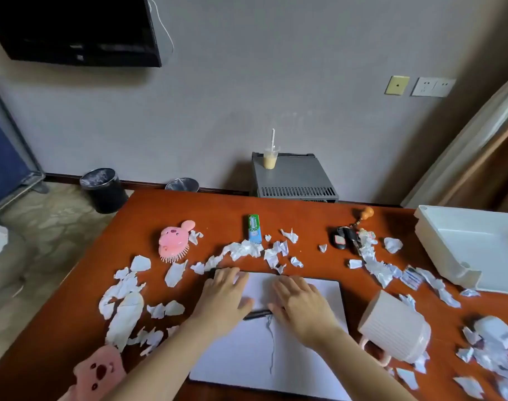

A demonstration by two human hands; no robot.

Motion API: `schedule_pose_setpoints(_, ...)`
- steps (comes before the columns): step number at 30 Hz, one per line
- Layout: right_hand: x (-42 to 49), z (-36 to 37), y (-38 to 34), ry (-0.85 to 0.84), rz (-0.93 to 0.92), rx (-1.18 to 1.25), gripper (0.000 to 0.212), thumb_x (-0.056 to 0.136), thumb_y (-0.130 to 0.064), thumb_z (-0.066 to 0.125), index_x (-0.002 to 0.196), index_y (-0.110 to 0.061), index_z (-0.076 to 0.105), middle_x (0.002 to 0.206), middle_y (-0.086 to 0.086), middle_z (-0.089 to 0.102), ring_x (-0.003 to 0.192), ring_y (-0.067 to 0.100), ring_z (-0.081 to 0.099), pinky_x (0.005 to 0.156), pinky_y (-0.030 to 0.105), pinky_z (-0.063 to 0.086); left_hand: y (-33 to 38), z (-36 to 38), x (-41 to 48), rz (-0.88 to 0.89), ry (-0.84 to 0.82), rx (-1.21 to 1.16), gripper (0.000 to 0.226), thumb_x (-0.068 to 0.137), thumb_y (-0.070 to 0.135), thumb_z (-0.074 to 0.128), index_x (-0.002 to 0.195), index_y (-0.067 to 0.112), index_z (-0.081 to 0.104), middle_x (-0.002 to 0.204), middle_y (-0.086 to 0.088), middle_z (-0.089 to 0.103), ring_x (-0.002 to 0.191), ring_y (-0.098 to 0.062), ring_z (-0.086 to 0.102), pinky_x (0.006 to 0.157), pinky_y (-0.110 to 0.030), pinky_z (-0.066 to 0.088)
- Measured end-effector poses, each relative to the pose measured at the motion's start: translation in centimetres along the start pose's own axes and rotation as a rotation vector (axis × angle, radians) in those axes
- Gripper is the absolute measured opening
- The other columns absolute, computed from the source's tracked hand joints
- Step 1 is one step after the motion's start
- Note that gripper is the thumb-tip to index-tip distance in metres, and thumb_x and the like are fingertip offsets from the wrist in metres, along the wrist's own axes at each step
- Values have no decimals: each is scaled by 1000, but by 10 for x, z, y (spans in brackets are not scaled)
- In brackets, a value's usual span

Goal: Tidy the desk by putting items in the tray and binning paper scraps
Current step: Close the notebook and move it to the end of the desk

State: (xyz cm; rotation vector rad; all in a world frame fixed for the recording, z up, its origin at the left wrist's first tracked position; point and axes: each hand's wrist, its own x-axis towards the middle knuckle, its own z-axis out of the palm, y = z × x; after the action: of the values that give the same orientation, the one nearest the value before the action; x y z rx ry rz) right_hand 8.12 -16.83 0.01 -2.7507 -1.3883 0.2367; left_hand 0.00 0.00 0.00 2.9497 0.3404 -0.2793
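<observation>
From the head camera I look down on a red-brown desk (305, 215) littered with torn white paper scraps (244, 250), which run in a loose band across its middle and pile up along the left and right sides.

An open notebook (247, 351) with blank pages lies right in front of me. My left hand (222, 296) rests flat on its far left part, fingers stretched out and close together, holding nothing. My right hand (299, 305) lies flat just beside it on the far right page, fingers also straight and holding nothing. A dark pen (257, 314) lies across the page between the two thumbs, partly hidden under my hands.

The white tray (437, 244) sits at the far right corner of the desk, well apart from both hands, with scraps touching its near edge. A ribbed white mug (391, 331) lies tipped on its side just right of the notebook. Beyond the notebook I see a pink animal-shaped hairbrush (174, 241) to the left, a green and blue packet (254, 228) in the middle and a bunch of keys (345, 237) with an orange charm to the right. A pink plush item (101, 369) sits at the near left edge.

On the floor past the desk stand two black bins (102, 189), both lined, the right one partly hidden by the desk.
</observation>
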Motion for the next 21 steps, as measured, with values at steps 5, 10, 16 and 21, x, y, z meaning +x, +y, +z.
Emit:
schedule_pose_setpoints(5,1,21,-2,231,-83,-160,44,77,-52,35,90,-29,70,95,-10,72,85,12,69,65,23,57,-3,13,-2,6,81,-5,62,92,51,19,145,21,24,153,-1,21,141,-21,18,111,-37,24)
schedule_pose_setpoints(10,-11,18,-11,280,-161,-281,8,64,-31,69,66,-24,65,68,-7,64,58,14,62,48,24,50,2,17,-14,-39,104,-21,53,100,37,31,149,19,18,159,-12,4,146,-32,9,115,-43,21)
schedule_pose_setpoints(16,-24,7,-29,271,-103,-339,20,62,-12,78,79,-15,68,78,3,65,71,23,63,56,29,49,9,17,-42,-35,139,-163,58,101,33,32,151,16,8,157,-13,10,142,-31,21,109,-39,31)
schedule_pose_setpoints(21,-34,-1,-31,268,39,-236,35,88,4,42,120,-8,52,117,9,56,110,27,50,71,32,38,10,24,-60,-63,34,-135,82,95,50,40,151,12,-7,159,-14,-6,148,-31,-5,116,-40,19)
